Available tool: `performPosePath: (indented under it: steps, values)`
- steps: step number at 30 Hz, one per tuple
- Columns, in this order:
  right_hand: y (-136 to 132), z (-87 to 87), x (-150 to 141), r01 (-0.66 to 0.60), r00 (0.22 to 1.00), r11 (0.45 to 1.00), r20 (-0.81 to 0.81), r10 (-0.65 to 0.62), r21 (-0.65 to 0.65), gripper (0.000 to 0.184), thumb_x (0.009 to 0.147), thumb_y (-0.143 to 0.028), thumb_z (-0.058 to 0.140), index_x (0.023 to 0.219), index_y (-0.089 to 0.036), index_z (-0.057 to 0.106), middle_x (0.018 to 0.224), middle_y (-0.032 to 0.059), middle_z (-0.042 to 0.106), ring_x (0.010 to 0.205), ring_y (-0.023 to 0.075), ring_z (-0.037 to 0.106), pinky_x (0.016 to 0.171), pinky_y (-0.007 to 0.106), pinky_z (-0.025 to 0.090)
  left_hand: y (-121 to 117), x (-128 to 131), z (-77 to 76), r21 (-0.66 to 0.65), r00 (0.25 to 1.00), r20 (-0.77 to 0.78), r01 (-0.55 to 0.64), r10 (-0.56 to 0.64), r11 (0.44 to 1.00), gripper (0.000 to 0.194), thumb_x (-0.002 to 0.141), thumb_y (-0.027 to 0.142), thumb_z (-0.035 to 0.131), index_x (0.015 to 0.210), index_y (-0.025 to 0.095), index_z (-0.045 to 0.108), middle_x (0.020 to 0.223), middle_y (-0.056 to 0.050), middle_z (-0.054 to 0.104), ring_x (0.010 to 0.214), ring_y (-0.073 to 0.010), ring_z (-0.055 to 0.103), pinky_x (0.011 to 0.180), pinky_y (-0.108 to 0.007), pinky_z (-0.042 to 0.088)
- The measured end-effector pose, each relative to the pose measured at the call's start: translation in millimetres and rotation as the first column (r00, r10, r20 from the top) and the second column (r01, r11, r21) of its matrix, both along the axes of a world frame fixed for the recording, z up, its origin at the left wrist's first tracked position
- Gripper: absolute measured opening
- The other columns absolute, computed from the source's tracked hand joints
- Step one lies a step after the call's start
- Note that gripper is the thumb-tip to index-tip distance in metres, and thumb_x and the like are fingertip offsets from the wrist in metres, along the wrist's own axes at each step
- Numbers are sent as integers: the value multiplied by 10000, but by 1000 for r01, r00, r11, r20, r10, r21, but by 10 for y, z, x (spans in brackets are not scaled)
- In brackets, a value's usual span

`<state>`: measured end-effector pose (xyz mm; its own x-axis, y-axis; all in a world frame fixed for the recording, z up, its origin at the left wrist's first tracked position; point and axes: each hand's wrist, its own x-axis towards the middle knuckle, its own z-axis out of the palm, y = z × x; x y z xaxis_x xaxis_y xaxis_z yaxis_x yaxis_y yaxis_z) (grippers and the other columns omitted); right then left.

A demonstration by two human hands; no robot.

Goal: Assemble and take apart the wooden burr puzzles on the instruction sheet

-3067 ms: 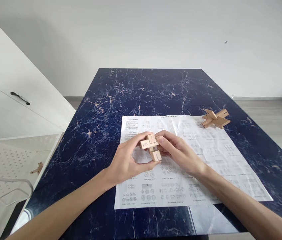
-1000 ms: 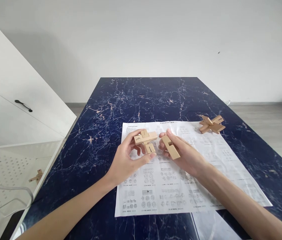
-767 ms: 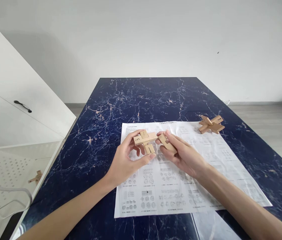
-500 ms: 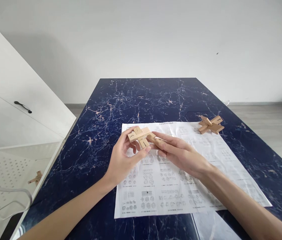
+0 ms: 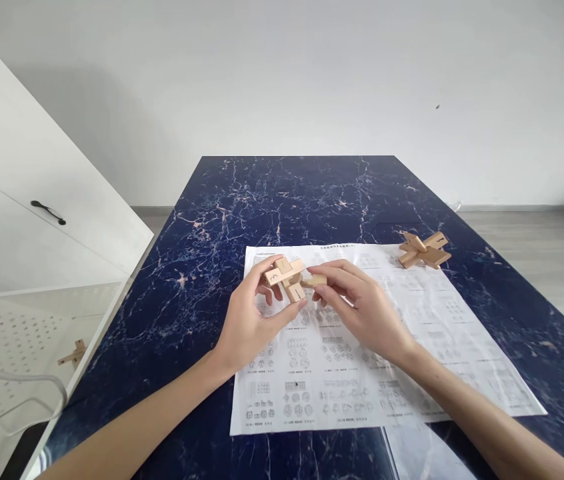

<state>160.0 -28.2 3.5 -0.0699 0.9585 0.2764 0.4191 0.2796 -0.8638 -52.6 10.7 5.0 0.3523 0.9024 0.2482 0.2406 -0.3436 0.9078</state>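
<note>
Over the printed sheet (image 5: 412, 393), my left hand (image 5: 252, 320) is closed around a partly joined wooden burr puzzle (image 5: 285, 273). Its crossed light-wood pieces carry dark numbers on their ends. My right hand (image 5: 362, 307) pinches a single wooden puzzle piece (image 5: 316, 281) between thumb and fingers. That piece points at the right side of the puzzle; whether the two touch I cannot tell. A second wooden puzzle (image 5: 425, 251), made of crossed pieces, rests at the sheet's upper right corner.
The sheet of small diagrams lies on a dark blue marbled table (image 5: 282, 200). At lower left stands a white perforated tray (image 5: 17, 333) with wooden pieces (image 5: 73, 353) and a pale cable (image 5: 17, 379) by it. A white cabinet (image 5: 37, 167) is on the left.
My right fingers have shifted from lying stretched along the piece to a bent pinch on its outer end. The puzzle in my left hand has moved slightly right.
</note>
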Motion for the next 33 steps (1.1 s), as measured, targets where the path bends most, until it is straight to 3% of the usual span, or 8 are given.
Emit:
performPosePath:
  steps: [6, 10, 13, 17, 21, 29, 33]
  values:
    - [-15, 8, -8, 7, 998, 984, 55, -16, 176, 186, 1060, -248, 647, 1240, -273, 686, 1150, 89, 725, 997, 249, 733, 899, 451, 647, -6, -2, -14, 53, 996, -90, 9, -4, 999, 624, 880, 399, 854, 1424, 290, 567, 1215, -66, 712, 826, -183, 621, 796, -366, 565]
    - [-24, 5, -7, 15, 995, 953, 92, -45, 301, 203, 1071, -232, 628, 1243, -292, 717, 1203, 98, 648, 937, 231, 721, 866, 457, 655, -2, -3, -24, 71, 995, -93, 44, -37, 997, 623, 874, 384, 864, 1417, 290, 574, 1202, -58, 717, 844, -186, 631, 787, -353, 563]
    - [-29, -9, 12, -2, 992, 937, 121, -42, 348, 256, 1064, -223, 648, 1287, -323, 724, 1096, 76, 638, 906, 232, 702, 823, 446, 649, -5, -5, -30, 95, 990, -126, 82, -69, 992, 618, 869, 381, 876, 1406, 295, 582, 1218, -54, 711, 910, -204, 652, 817, -359, 564]
    - [-45, -24, 37, -23, 987, 931, 156, -36, 364, 311, 1058, -242, 672, 1339, -364, 725, 992, 57, 663, 876, 240, 686, 743, 412, 630, -7, -12, -32, 129, 982, -172, 106, -83, 986, 645, 858, 391, 889, 1417, 318, 576, 1238, -51, 694, 980, -229, 665, 873, -387, 574]
    - [-62, -23, 37, -76, 985, 927, 170, 13, 369, 324, 1046, -232, 695, 1334, -374, 742, 1030, 54, 714, 872, 227, 709, 748, 391, 622, -6, -15, -36, 141, 978, -169, 147, -122, 979, 645, 844, 375, 904, 1401, 321, 582, 1339, -55, 663, 1210, -280, 656, 1068, -459, 541]
    - [-52, 34, 56, -92, 988, 947, 143, 49, 307, 231, 1051, -335, 688, 1277, -351, 735, 1057, 60, 729, 880, 245, 699, 763, 422, 599, -21, -23, -17, -19, 972, -126, 200, -201, 980, 684, 867, 403, 882, 1463, 323, 557, 1404, -43, 712, 1292, -303, 682, 1128, -472, 534]
    - [-12, 33, 82, 16, 992, 955, 116, -52, 297, 233, 1080, -366, 609, 1301, -301, 647, 1159, 99, 670, 898, 244, 645, 793, 441, 565, 6, -21, 3, -105, 974, 10, 225, -225, 969, 693, 853, 388, 891, 1464, 322, 569, 1384, -56, 716, 1294, -312, 680, 1129, -493, 543]
